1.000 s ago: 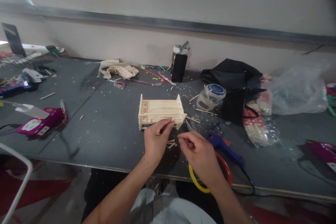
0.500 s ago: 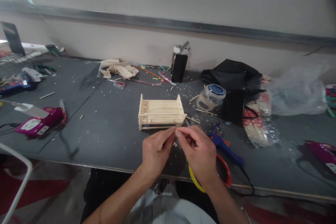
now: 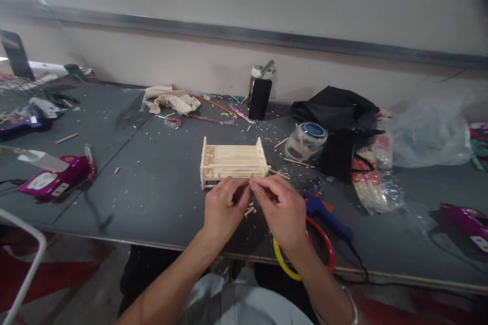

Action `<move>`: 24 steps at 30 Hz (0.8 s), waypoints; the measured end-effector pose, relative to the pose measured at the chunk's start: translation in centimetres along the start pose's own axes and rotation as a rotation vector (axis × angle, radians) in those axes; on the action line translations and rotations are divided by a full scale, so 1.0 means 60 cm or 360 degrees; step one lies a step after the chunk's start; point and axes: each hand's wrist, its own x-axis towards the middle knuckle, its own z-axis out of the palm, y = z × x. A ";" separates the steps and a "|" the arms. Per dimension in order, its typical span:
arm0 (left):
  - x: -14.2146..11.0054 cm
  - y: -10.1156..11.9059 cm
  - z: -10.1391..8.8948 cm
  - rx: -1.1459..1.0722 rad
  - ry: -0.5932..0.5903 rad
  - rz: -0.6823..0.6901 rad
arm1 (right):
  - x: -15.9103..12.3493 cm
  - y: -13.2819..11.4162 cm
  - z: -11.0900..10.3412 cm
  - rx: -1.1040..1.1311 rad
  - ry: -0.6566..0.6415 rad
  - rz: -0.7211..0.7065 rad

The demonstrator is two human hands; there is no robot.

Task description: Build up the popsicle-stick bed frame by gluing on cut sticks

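A small bed-shaped model made of pale wooden sticks (image 3: 234,155) stands upright on the grey table. At its front right, the fingertips of my left hand (image 3: 224,208) and my right hand (image 3: 282,213) meet in a pinch. Whatever lies between them is too small to make out. My fingers overlap the model's lower front in this view; whether they touch it I cannot tell. Short stick bits (image 3: 249,209) lie on the table between my hands. Under my right forearm are large red-and-yellow handles (image 3: 330,249), apparently of scissors or pliers.
A blue glue gun (image 3: 330,218) lies right of my right hand, its cord trailing over the table edge. Beyond it are a lidded clear jar (image 3: 307,141), a black bag (image 3: 339,106) and packaged sticks (image 3: 369,183). A phone (image 3: 260,99) leans on a bottle; a purple glue gun (image 3: 57,175) lies left.
Both hands have moved slightly forward, closer to the model's front rail, still pinched together. More of the stick bits between them shows now. The model stays in place.
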 end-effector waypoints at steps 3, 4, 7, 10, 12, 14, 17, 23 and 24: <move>0.004 0.000 0.002 0.0061 0.0027 -0.0078 | -0.003 -0.002 -0.005 0.0046 0.0023 0.0014; 0.006 0.001 0.003 0.0078 0.0038 -0.0123 | -0.005 -0.003 -0.007 0.0048 0.0036 0.0019; 0.015 0.002 0.004 0.0138 0.0049 -0.0270 | -0.013 -0.003 -0.016 0.0027 0.0024 0.0046; 0.022 0.003 0.006 0.0179 0.0012 -0.0360 | -0.023 0.000 -0.024 -0.0005 0.0017 0.0082; 0.023 0.005 0.009 0.0187 -0.0002 -0.0396 | -0.030 0.003 -0.028 -0.0007 0.0030 0.0090; 0.023 0.007 0.010 0.0188 -0.0005 -0.0427 | -0.034 0.006 -0.032 0.0005 0.0035 0.0094; 0.025 0.011 0.010 0.0199 -0.0029 -0.0470 | -0.040 0.010 -0.036 0.0009 0.0026 0.0109; 0.032 0.016 0.008 0.0229 -0.0100 -0.0547 | -0.051 0.018 -0.047 -0.0065 0.0028 0.0130; 0.033 0.016 0.008 0.0235 -0.0102 -0.0549 | -0.053 0.020 -0.050 -0.0088 0.0033 0.0129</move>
